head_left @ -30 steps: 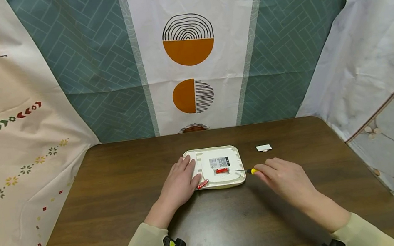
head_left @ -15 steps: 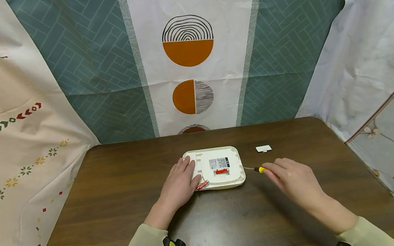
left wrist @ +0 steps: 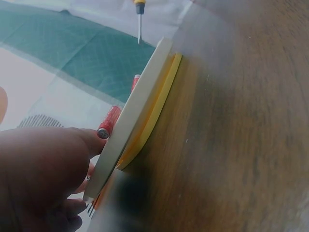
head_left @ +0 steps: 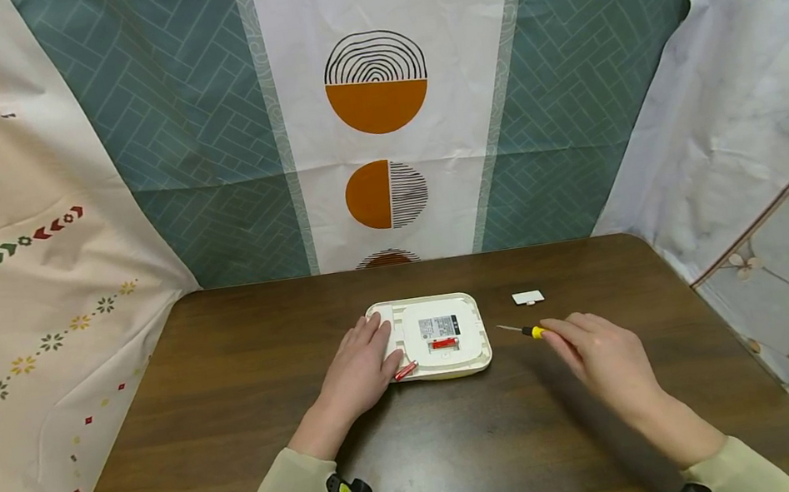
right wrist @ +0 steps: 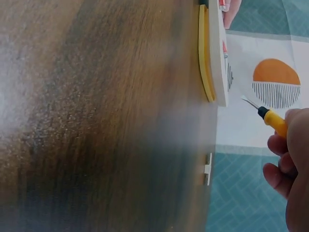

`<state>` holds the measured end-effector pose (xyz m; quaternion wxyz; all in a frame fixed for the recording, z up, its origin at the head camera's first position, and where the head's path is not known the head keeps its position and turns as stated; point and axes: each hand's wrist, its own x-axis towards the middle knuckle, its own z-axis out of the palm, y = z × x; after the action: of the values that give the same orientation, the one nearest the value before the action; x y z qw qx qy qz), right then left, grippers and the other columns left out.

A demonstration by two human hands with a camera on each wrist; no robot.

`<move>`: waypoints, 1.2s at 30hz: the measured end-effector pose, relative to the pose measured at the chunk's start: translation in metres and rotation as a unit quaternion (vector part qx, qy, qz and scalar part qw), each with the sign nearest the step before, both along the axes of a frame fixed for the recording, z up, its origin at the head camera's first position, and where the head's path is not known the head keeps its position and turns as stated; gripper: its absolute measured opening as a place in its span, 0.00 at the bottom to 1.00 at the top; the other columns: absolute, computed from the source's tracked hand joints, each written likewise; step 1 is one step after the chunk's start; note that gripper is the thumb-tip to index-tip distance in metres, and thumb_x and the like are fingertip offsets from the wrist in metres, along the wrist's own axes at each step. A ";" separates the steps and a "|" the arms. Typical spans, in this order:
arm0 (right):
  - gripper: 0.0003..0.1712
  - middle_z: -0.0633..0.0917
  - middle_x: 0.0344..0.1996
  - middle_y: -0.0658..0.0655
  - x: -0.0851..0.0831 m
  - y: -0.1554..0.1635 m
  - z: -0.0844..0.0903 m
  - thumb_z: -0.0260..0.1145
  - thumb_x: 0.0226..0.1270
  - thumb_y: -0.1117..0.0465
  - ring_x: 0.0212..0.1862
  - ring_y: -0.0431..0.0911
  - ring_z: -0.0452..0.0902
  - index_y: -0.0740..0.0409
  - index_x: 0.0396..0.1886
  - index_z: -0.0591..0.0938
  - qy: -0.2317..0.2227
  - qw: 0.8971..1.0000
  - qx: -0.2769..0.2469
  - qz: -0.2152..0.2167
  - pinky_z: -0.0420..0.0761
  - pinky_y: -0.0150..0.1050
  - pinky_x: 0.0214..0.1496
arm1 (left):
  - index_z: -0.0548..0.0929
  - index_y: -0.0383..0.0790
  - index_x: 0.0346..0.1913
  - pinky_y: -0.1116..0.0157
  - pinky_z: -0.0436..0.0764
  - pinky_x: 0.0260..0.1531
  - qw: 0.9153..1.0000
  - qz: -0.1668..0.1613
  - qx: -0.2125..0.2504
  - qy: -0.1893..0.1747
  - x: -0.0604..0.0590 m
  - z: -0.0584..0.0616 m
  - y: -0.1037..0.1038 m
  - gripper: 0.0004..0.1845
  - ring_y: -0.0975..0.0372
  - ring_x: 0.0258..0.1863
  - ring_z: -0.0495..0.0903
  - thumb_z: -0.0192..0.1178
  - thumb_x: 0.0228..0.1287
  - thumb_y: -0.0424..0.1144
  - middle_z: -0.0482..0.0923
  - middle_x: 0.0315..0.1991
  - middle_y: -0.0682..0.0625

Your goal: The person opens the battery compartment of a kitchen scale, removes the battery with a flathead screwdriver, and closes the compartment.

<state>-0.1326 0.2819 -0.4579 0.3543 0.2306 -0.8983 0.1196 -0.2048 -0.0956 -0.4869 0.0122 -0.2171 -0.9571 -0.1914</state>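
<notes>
A white, flat device (head_left: 465, 320) with rounded corners lies on the table, showing a printed label and a small battery bay. One red battery (head_left: 443, 342) sits in that bay; another red battery (head_left: 406, 370) lies loose on the device near its front left. My left hand (head_left: 356, 365) rests on the device's left end, thumb close to the loose battery. To the right, my right hand (head_left: 602, 355) pinches a small screwdriver (head_left: 532, 332) by its yellow and black handle. Its metal tip points left, apart from the device's right edge. The left wrist view shows the device's yellow lower part (left wrist: 159, 108).
A small white cover (head_left: 528, 297) with a tab lies on the brown table (head_left: 263, 332), right of the device. Patterned cloths (head_left: 198, 139) hang behind the table and at both sides.
My right hand has drawn the screwdriver to the right, from over the device to beyond its right edge. The left hand, the device and both batteries stay in place.
</notes>
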 end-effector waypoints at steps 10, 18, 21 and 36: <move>0.17 0.90 0.32 0.49 0.002 0.008 0.000 0.84 0.62 0.65 0.30 0.46 0.82 0.58 0.52 0.94 -0.035 0.997 -0.038 -0.048 0.79 0.48 0.25 | 0.72 0.33 0.82 0.44 0.58 0.84 1.000 -0.001 0.000 0.005 0.000 0.000 0.000 0.35 0.41 0.86 0.57 0.61 0.85 0.52 0.62 0.85 0.35; 0.13 0.93 0.37 0.55 0.003 0.016 -0.003 0.82 0.67 0.63 0.32 0.52 0.87 0.56 0.50 0.94 -0.065 0.992 -0.061 -0.090 0.82 0.54 0.26 | 0.72 0.33 0.82 0.44 0.58 0.84 1.000 -0.001 0.001 0.007 0.000 -0.001 -0.001 0.35 0.41 0.86 0.57 0.61 0.85 0.51 0.62 0.85 0.35; 0.10 0.93 0.37 0.57 0.002 0.019 -0.005 0.82 0.68 0.63 0.31 0.54 0.88 0.56 0.48 0.94 -0.071 0.989 -0.072 -0.106 0.81 0.58 0.26 | 0.72 0.33 0.82 0.44 0.58 0.84 1.000 -0.002 0.002 0.009 0.000 -0.001 -0.001 0.35 0.41 0.86 0.57 0.62 0.85 0.51 0.62 0.85 0.35; 0.11 0.91 0.28 0.59 -0.004 0.038 -0.014 0.82 0.68 0.62 0.23 0.55 0.82 0.57 0.43 0.87 -0.076 0.980 -0.090 -0.158 0.75 0.56 0.22 | 0.72 0.32 0.82 0.44 0.58 0.84 1.000 -0.004 0.004 0.013 0.000 -0.002 -0.001 0.35 0.40 0.85 0.58 0.62 0.85 0.51 0.62 0.85 0.35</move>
<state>-0.1364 0.3199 -0.4714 0.3184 0.0427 -0.9334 0.1597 -0.2050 -0.0963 -0.4886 0.0245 -0.2229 -0.9554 -0.1922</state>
